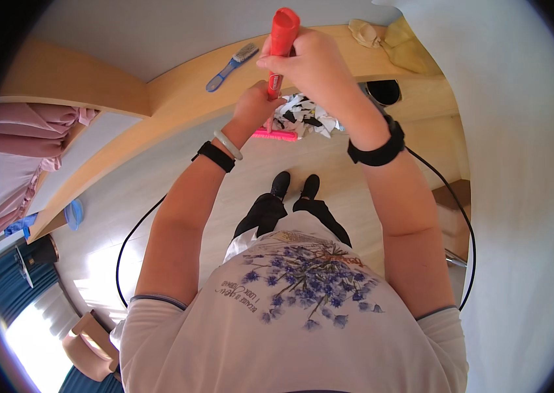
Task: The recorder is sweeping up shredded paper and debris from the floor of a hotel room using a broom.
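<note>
A broom with a red handle (285,32) stands before me, its top end towards the camera. My right hand (314,56) grips the handle near the top. Lower down, my left hand (253,104) is closed around the same handle. The pink broom head (277,134) is down at the floor, partly hidden behind my left hand and wrist. Beside it lies a pile of torn white and black scraps (309,118), partly covered by my right forearm.
A blue-handled brush (230,69) lies on the wooden ledge (174,105). Yellowish cloth (409,46) rests at the ledge's right end, near a black object (384,92). Pink bedding (26,127), a blue bin (74,214) and an armchair (91,346) are left; a pale upright surface (527,196) is right.
</note>
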Available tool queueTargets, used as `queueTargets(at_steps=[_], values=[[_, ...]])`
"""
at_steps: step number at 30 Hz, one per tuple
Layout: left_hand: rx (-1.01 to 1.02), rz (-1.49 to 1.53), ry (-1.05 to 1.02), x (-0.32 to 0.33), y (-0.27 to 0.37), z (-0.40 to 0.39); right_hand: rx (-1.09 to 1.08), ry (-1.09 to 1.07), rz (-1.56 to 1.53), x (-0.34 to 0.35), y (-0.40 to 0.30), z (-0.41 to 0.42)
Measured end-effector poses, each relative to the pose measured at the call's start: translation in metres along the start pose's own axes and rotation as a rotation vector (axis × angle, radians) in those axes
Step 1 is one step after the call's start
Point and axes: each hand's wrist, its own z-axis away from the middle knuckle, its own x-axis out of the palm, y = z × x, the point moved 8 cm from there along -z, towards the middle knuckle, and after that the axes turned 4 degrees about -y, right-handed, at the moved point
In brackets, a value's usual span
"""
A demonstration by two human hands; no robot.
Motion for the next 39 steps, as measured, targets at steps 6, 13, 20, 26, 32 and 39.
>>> queueTargets(at_steps=[6,13,20,26,32,39], values=[[0.088,-0.095,0.027,0.012,0.060,0.019,0.026,-0.019,-0.020,-0.040,-0.010,0.020],[0.036,0.033,-0.132,0.079,0.076,0.006,0.124,-0.022,0.030,-0.073,0.033,0.046],[0.163,-0.021,-0.230,0.144,0.103,-0.029,0.156,0.043,0.016,-0.114,0.081,0.065],[0.208,-0.122,-0.174,0.166,0.119,-0.053,0.118,0.122,0.013,-0.146,0.100,0.074],[0.138,-0.163,-0.163,0.161,0.136,-0.057,0.133,0.098,0.004,-0.157,0.096,0.084],[0.156,-0.189,-0.226,0.169,0.147,-0.046,0.175,0.093,0.034,-0.170,0.077,0.095]])
